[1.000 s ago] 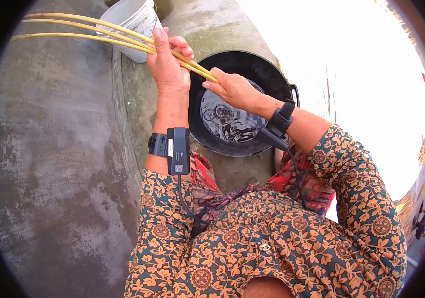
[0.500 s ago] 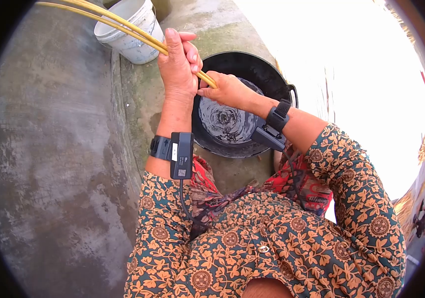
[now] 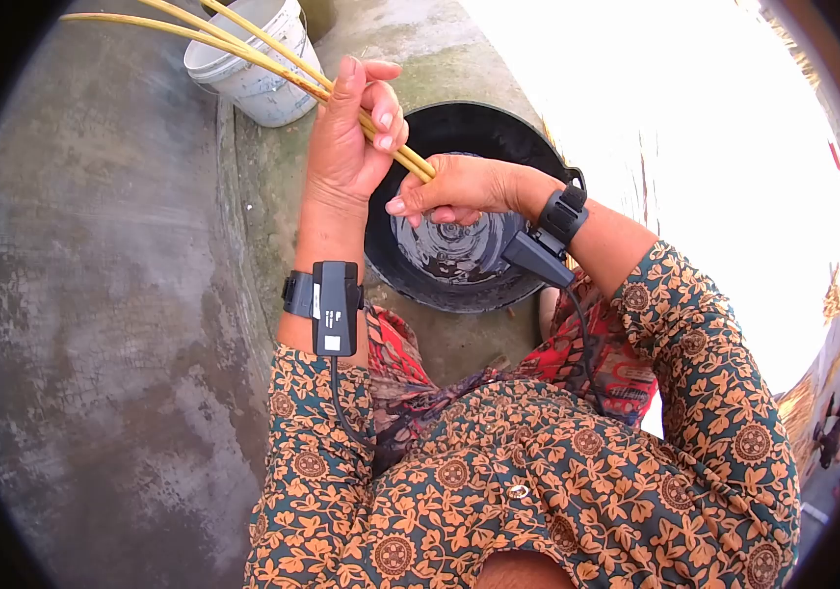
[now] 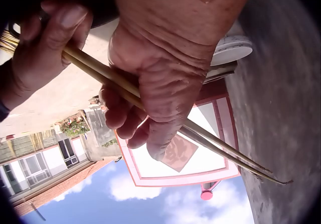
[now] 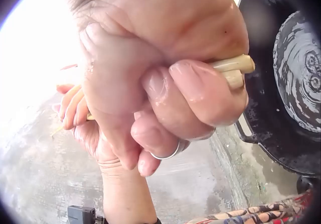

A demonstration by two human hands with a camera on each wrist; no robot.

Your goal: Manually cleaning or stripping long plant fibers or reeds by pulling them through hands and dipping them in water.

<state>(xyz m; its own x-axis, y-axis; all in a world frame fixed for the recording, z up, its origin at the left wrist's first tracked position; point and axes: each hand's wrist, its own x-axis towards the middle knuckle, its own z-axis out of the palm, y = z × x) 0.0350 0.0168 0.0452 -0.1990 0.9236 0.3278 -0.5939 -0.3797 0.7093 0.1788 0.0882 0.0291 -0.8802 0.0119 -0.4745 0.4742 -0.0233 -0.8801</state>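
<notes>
Several long yellowish rods point(image 3: 283, 71) run from the right hand up to the upper left of the head view, their far parts fanned apart. The left hand point(image 3: 349, 137) holds them partway along, thumb up and fingers bent around them; in the left wrist view the rods point(image 4: 95, 69) pass through this hand point(image 4: 155, 78). The right hand point(image 3: 457, 188) grips their near ends above the black tub point(image 3: 410, 275). In the right wrist view its fingers point(image 5: 170, 93) are curled tightly, and cut rod ends point(image 5: 235, 66) stick out beside them.
Water lies in the black tub, in front of the person's knees. A white bucket point(image 3: 268, 98) stands beyond the left hand. Grey concrete floor point(image 3: 116, 294) extends along the left, with a low ridge beside the tub.
Both hands have shifted slightly to the right since a second ago, and the rods now slope more steeply with their far parts spread. The right hand has turned, more of its curled fingers showing.
</notes>
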